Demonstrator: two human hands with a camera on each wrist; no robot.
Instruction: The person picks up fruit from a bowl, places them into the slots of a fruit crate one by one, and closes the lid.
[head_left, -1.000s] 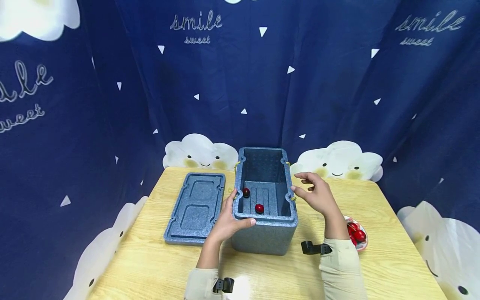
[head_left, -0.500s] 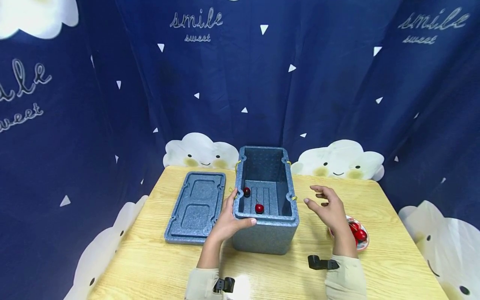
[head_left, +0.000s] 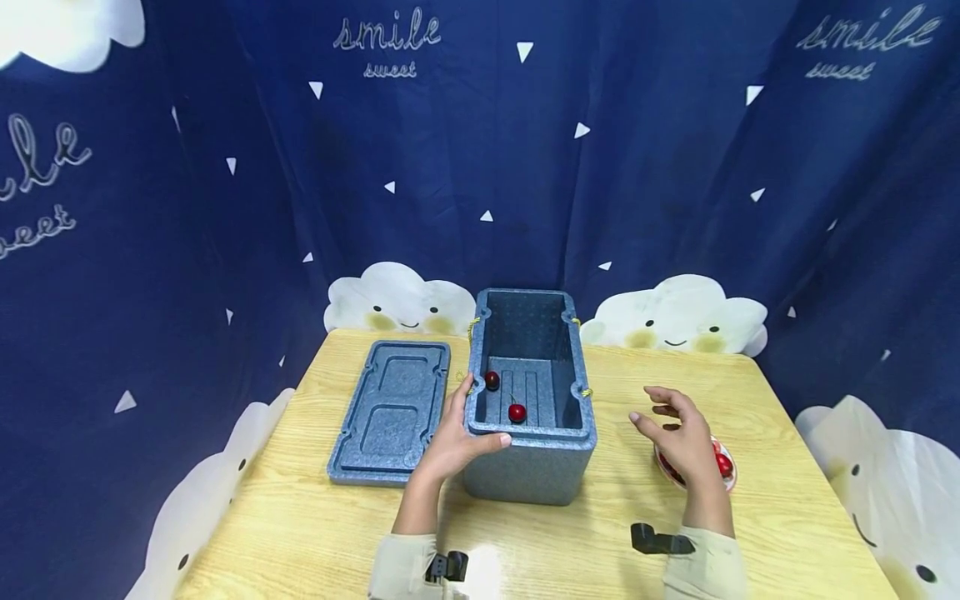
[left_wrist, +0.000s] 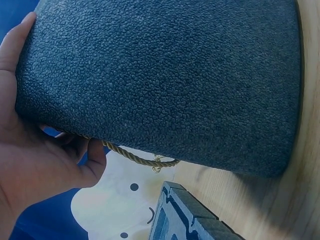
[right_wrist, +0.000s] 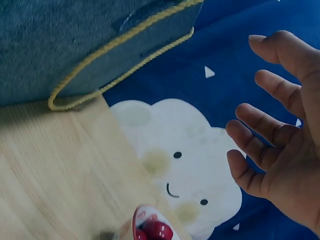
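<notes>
A blue-grey foam box point(head_left: 532, 467) stands uncovered on the table, with yellow rope handles point(right_wrist: 120, 40) on its sides. Two dark red cherries lie on its floor: one cherry point(head_left: 517, 412) near the front, the other cherry point(head_left: 492, 380) by the left wall. My left hand point(head_left: 453, 442) grips the box's near left corner, thumb over the front rim and fingers along the left side. Over a small patterned bowl point(right_wrist: 135, 225) at the right hovers my right hand point(head_left: 682, 433), fingers loosely bent and holding nothing. Red cherries point(right_wrist: 159, 231) fill the bowl, partly hidden by that hand in the head view.
The box's foam lid point(head_left: 392, 408) lies flat on the table left of the box. Wooden tabletop point(head_left: 300, 533) extends around both, and a navy curtain point(head_left: 480, 150) with cloud prints hangs close behind the table and along its sides.
From beside the box's right rim, my right hand has moved right and toward me, to the cherry bowl. The left hand keeps its grip on the corner.
</notes>
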